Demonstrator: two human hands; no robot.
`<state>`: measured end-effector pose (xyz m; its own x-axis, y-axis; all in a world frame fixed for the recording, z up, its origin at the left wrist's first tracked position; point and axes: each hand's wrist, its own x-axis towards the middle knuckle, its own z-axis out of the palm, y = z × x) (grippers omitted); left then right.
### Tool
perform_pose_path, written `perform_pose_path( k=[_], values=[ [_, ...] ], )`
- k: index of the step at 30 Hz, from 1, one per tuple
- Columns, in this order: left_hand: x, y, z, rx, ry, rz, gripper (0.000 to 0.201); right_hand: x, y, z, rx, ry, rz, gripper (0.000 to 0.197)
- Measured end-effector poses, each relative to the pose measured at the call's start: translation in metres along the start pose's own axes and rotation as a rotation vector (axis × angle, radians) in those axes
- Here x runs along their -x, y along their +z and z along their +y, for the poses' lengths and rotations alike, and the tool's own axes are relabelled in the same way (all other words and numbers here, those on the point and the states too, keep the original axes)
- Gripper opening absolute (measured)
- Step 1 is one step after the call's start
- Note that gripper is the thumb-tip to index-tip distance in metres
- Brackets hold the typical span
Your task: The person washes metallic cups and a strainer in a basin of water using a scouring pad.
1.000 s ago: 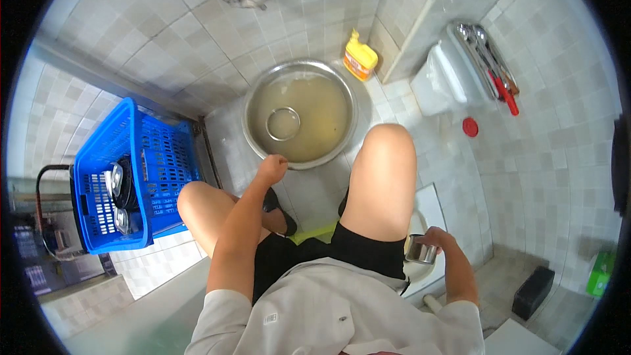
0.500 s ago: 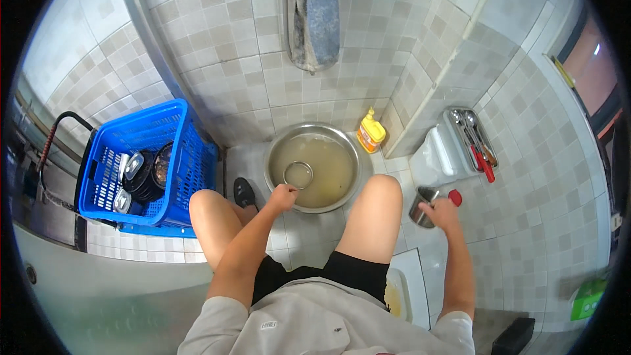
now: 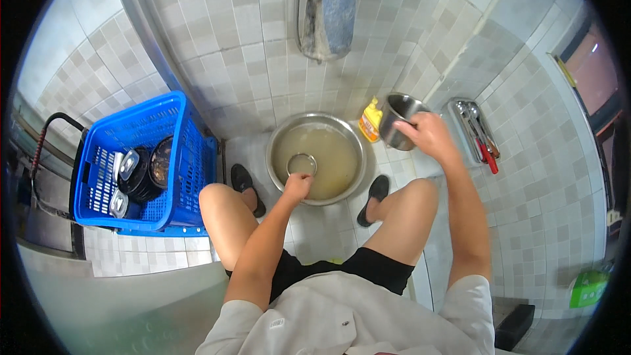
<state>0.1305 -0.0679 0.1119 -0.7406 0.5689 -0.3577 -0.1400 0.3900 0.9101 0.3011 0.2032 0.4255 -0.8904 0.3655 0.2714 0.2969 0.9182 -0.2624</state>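
Note:
A wide steel basin of cloudy, yellowish water stands on the floor between my feet. My left hand is closed at the basin's near edge. It grips a round, metal-rimmed thing partly down in the water; whether it is a cup or a strainer I cannot tell. Over to the right, my right hand is closed on a steel mug. The mug is held up and tilted, its mouth facing away from me, and it partly overlaps a yellow pump bottle from this angle.
At left stands a blue plastic basket holding dark dishes and lidded containers. A pale container at right bears a tray of metal utensils, some red-handled. A towel hangs on the tiled wall.
My right hand has lifted the steel mug from low at my right, moving it up and forward beside the yellow bottle. My knees have spread apart. The left hand keeps its hold at the basin.

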Motion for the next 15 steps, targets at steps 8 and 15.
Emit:
perform_pose_path(
  k=[8, 15],
  values=[
    [-0.022, 0.028, 0.001, 0.442, -0.403, -0.101, 0.031, 0.005, 0.226, 0.018, -0.337, 0.097, -0.396, 0.061],
    [-0.073, 0.031, -0.067, 0.499, -0.553, -0.162, 0.053, 0.028, 0.347, -0.017, -0.271, 0.176, -0.434, 0.052]
  ],
)
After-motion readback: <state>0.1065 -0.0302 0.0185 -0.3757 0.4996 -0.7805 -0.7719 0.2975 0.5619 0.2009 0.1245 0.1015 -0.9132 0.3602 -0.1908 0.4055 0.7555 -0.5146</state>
